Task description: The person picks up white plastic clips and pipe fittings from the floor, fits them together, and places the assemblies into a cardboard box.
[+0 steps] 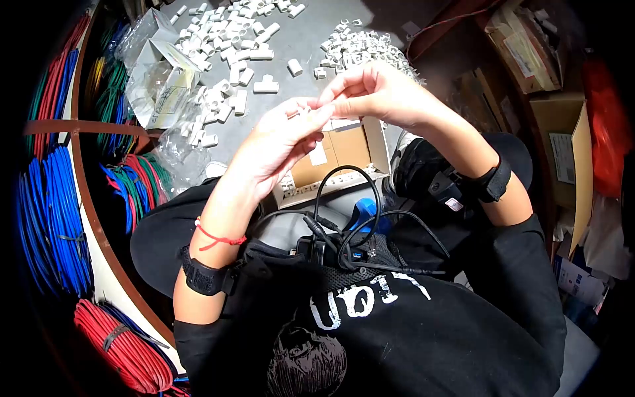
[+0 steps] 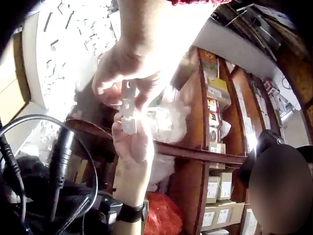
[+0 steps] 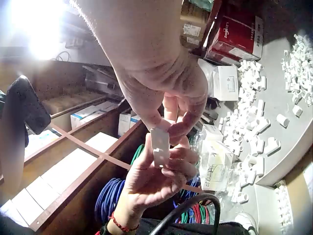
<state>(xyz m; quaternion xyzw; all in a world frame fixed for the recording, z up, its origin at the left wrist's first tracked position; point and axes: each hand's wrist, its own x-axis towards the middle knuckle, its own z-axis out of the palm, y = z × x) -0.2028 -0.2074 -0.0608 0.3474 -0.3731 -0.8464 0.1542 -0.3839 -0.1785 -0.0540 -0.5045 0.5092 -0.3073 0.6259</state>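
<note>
Both hands meet in front of the body over an open carton [image 1: 340, 155]. Between them is a short row of small white plastic clips [image 3: 160, 147], seen flat-backed in the right wrist view and with holes in the left wrist view [image 2: 128, 105]. My left hand [image 1: 278, 140] pinches one end between thumb and fingers. At the other end, my right hand [image 1: 383, 98] grips with thumb and bent fingers. The fingers hide much of the clips in the head view. More white clips line the inner edge of the carton.
White pipe fittings [image 1: 228, 49] are spread over the grey floor ahead, with a heap of small white clips [image 1: 364, 49] to their right. Coiled blue cables [image 1: 56, 218] sit in the left shelving. Black cords [image 1: 377, 225] loop across the lap. Cardboard boxes [image 1: 559, 155] stand at right.
</note>
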